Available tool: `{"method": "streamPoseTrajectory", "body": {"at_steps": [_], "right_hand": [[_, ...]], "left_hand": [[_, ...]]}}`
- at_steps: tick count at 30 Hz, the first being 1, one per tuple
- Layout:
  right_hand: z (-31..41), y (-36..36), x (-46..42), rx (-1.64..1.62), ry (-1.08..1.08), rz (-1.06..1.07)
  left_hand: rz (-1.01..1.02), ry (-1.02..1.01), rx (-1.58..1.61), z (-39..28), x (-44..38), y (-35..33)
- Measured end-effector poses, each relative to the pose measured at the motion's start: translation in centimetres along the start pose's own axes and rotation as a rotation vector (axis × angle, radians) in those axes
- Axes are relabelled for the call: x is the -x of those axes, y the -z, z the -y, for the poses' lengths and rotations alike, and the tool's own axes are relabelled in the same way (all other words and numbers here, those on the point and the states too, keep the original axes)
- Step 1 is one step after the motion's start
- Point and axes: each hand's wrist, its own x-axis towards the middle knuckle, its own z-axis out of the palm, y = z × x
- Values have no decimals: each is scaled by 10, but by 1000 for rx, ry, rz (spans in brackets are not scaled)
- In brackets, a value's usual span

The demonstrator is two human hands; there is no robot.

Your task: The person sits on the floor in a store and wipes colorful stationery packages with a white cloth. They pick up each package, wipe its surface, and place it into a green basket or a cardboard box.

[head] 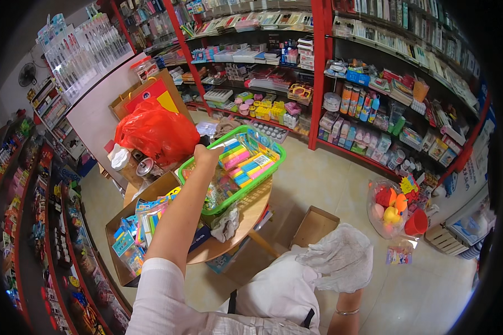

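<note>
My left hand is at the left rim of a green plastic basket, its thumb over the contents. A small black object is beside its fingers; whether the hand grips that or the rim cannot be told. In the basket are colourful packaged items and clear plastic packets. The basket stands on a round wooden table. My right hand, its fingers hidden, holds a crumpled white cloth at the lower right, above my lap; a bracelet is on that wrist.
Beside the basket are a cardboard box of packets, a red plastic bag, jars and crumpled tissue. An open carton and a bag of toys lie on the floor. Stocked shelves line the shop.
</note>
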Motion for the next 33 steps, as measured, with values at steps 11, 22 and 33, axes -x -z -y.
{"method": "streamPoseTrajectory", "body": {"at_steps": [11, 22, 33], "right_hand": [[14, -3, 6, -439, -279, -153], [26, -117, -34, 369, -60, 223], [-38, -198, -31, 1317, 694, 432]], "left_hand": [[188, 133, 654, -47, 55, 49], [562, -1, 1316, -38, 209, 90], [693, 85, 1424, -1, 323, 95]]}}
